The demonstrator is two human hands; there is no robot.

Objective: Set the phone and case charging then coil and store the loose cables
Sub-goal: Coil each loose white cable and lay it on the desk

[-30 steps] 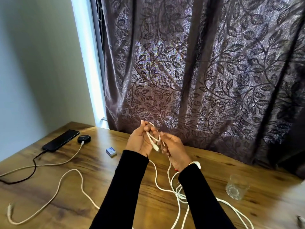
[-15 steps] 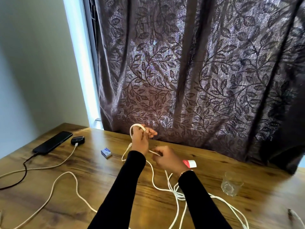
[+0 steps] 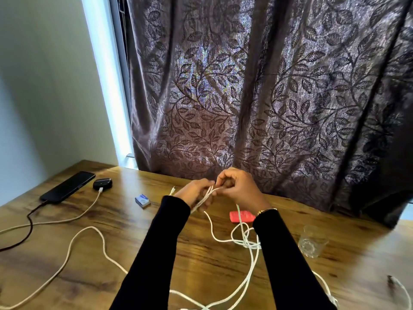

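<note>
Both hands pinch the thin white charging cable [image 3: 206, 196]: left hand [image 3: 194, 193] fingers clamp the gathered loops, right hand [image 3: 238, 189] fingertips feed another turn. Its slack trails toward 5 o'clock across the wooden table [image 3: 89, 253]. Coiling is midway; next, draw in more slack.

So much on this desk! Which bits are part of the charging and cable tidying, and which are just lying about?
Part of the job:
phone, plugged in
black case, plugged in
white cable gripped by left hand and right hand
loose cable on the desk

Just lying about:
small blue box
red object
drinking glass
</note>
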